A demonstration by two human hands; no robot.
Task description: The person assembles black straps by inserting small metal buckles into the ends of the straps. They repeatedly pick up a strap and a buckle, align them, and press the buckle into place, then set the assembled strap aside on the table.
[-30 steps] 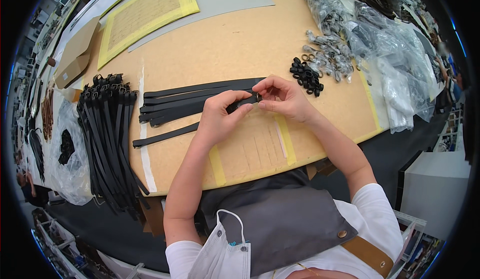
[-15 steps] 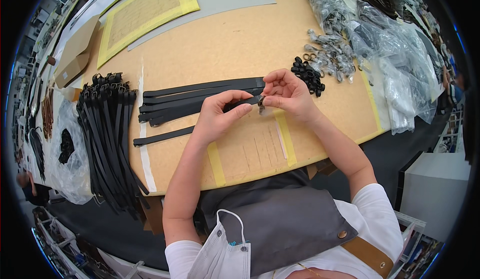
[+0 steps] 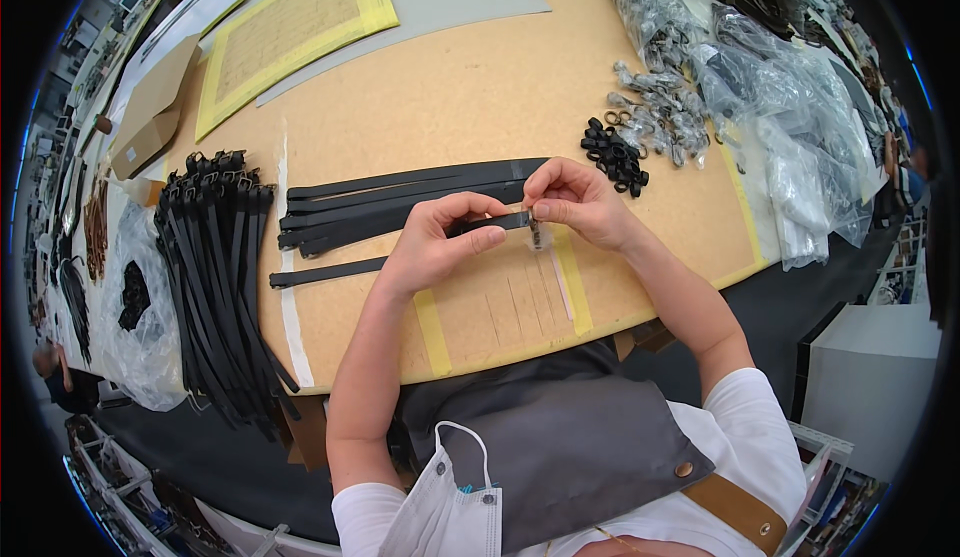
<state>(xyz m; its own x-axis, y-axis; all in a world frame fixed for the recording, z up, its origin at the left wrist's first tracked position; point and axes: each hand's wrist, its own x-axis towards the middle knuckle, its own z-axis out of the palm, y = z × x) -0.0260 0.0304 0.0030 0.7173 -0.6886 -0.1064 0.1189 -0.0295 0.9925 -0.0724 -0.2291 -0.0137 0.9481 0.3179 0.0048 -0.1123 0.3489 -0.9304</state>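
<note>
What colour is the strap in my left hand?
The strap is black; the head view shows it.

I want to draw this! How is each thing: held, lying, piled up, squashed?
Long flat black strap: held
Left fingers: closed on the strap
Right fingers: pinched at the strap's right end
Dark metal piece in clear plastic: hanging there
Row of flat black straps: lying flat
Black straps with metal buckles: bundled, ends hanging down
Small black loops: heaped
Clear plastic bags: crumpled
Brown cardboard box: can't tell if open
</note>
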